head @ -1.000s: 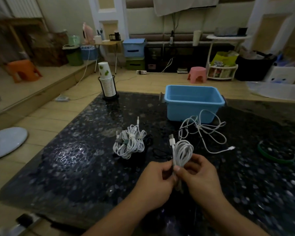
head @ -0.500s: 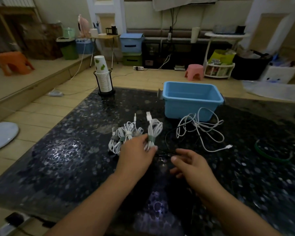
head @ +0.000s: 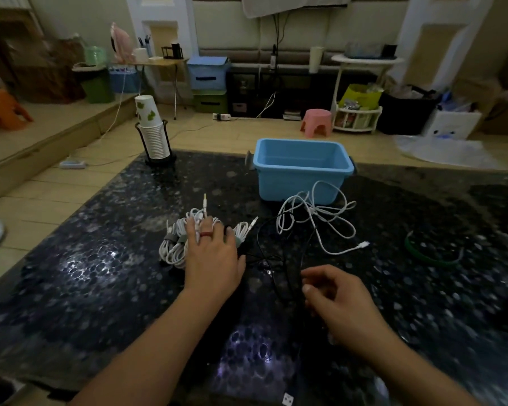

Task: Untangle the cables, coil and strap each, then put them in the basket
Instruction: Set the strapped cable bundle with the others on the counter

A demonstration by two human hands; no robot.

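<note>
Both hands sit low over the dark worktop [head: 71, 276]. Left hand [head: 213, 253] lies flat, fingers straight, on the strapped white coils [head: 173, 247]. Right hand [head: 335, 294] curls loosely beside a black cable [head: 276, 276]; whether it pinches it, I cannot tell. Loose white cable [head: 314, 218] lies tangled before the blue basket [head: 301, 171].

White coiled cables [head: 175, 247] under left hand [head: 213, 256]; black cable [head: 279, 276] by right hand [head: 339, 300]; light blue basket [head: 301, 171] beyond.
</note>
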